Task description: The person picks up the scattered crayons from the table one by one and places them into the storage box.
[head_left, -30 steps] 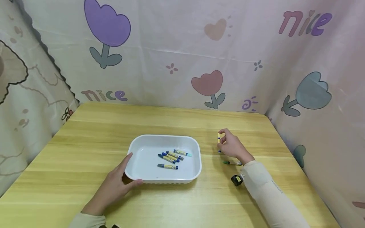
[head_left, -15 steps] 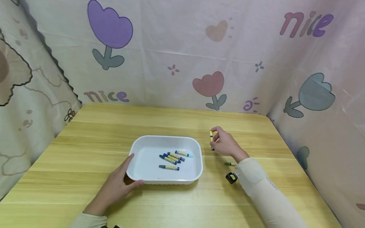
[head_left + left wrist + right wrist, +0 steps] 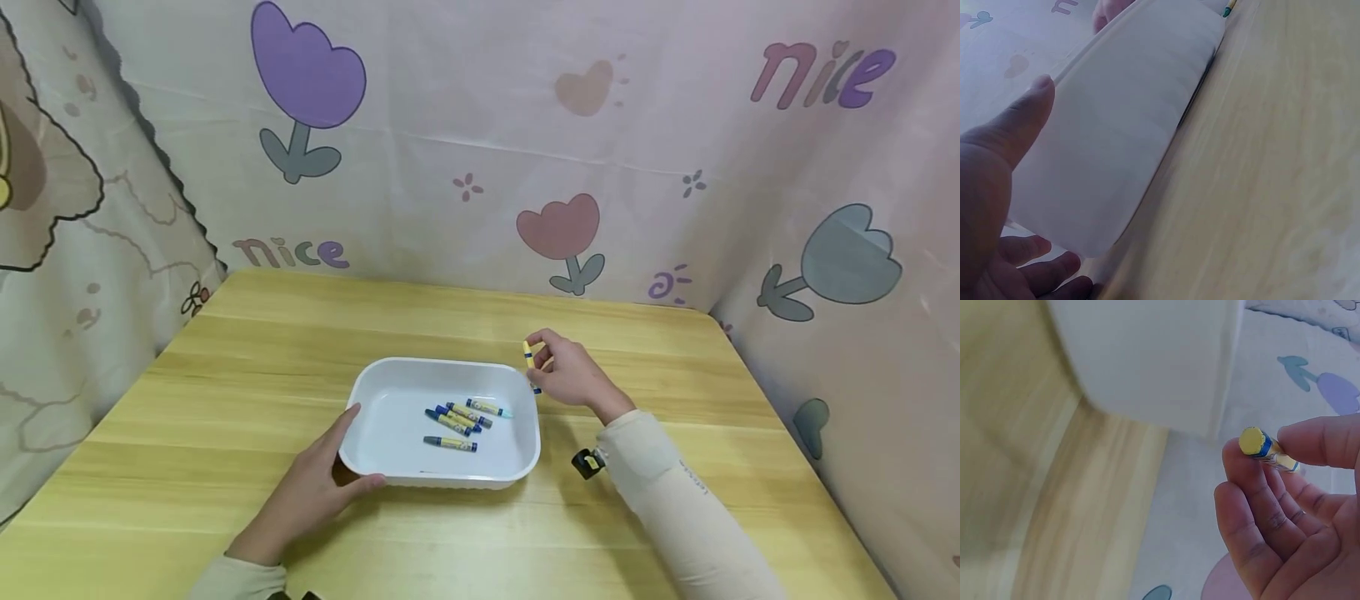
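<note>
In the head view, my right hand pinches a yellow crayon between thumb and fingers, holding it upright beside the tray's back right corner. The right wrist view shows this crayon's flat yellow end and blue band. My left hand holds the front left corner of a white tray, its thumb along the front wall and its fingers on the left side. Inside the tray, several crayons with yellow wrappers and dark, blue or mint tips lie towards the right.
A green-tipped crayon lies on the wooden table beyond the tray in the left wrist view; my right arm hides it in the head view. A black wrist device hangs below my right cuff. Printed curtains stand behind the table.
My right hand has carried the yellow crayon left, from open table to the tray's right side. The green crayon has become hidden behind the sleeve. My left hand stays at the tray's corner.
</note>
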Demonstrator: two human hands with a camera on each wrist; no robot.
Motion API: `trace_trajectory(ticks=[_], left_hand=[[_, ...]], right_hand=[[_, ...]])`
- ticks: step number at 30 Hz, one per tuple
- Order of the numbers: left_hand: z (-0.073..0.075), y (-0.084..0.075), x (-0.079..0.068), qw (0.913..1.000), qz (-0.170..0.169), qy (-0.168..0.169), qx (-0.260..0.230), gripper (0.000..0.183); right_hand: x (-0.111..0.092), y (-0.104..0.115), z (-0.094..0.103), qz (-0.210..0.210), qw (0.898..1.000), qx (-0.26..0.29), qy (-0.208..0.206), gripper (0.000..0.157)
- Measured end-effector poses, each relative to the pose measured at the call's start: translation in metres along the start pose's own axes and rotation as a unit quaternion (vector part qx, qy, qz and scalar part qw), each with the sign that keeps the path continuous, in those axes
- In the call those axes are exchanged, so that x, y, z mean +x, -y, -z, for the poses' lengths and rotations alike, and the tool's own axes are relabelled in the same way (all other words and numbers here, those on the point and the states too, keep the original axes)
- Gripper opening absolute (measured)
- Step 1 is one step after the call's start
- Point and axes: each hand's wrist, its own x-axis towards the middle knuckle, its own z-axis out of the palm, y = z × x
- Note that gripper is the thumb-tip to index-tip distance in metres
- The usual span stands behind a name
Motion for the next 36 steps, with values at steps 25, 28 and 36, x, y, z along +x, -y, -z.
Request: trace_trajectory(ticks=[25, 28, 36], left_hand=[[0.000, 0.003, -0.002, 1.0000, -0.001, -0.007, -0.005, 0.101], [-0.001, 0.002, -0.002, 0.9999, -0.004, -0.007, -0.008, 0.101], [-0.002, 0.003, -0.002, 0.9999, -0.004, -0.009, -0.005, 0.101]], right_hand=[[0.020, 0.047, -0.005, 0.042, 0.992, -0.045, 0.107, 0.042], [0.022, 0.050, -0.007, 0.046, 0.991, -0.046, 0.115, 0.042], [0.031, 0.055, -0.015, 0.067, 0.987, -0.056, 0.137, 0.039]])
